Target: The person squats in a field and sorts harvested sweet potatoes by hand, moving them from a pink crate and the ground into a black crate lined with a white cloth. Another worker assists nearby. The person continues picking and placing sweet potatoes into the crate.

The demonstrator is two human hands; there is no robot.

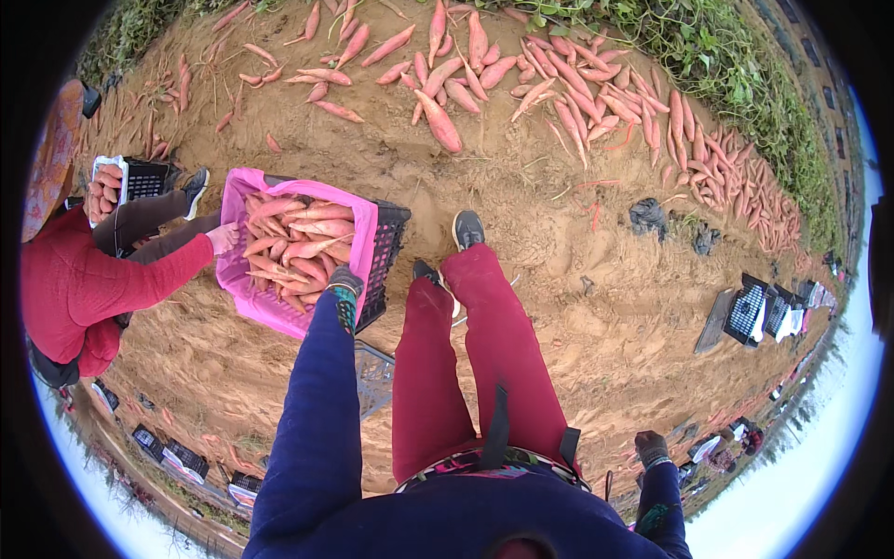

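A black crate point(382, 261) lined with pink plastic point(354, 196) is piled with pink-skinned sweet potatoes point(293, 233), left of my legs. My gloved left hand point(344, 281) is closed on the crate's near right edge. My gloved right hand point(651, 447) hangs low at the right of my body, fingers curled; whatever it may hold is hidden. A co-worker in a red jacket point(84, 289) reaches a bare hand point(223, 238) to the crate's left side.
Loose sweet potatoes point(442, 126) lie heaped on the soil point(559, 307) ahead, beside green vines point(782, 140). Black plastic scraps point(647, 217) and stacked crates point(745, 309) are at the right. A smaller filled crate point(147, 182) stands at the left; more crates point(186, 461) lie lower left.
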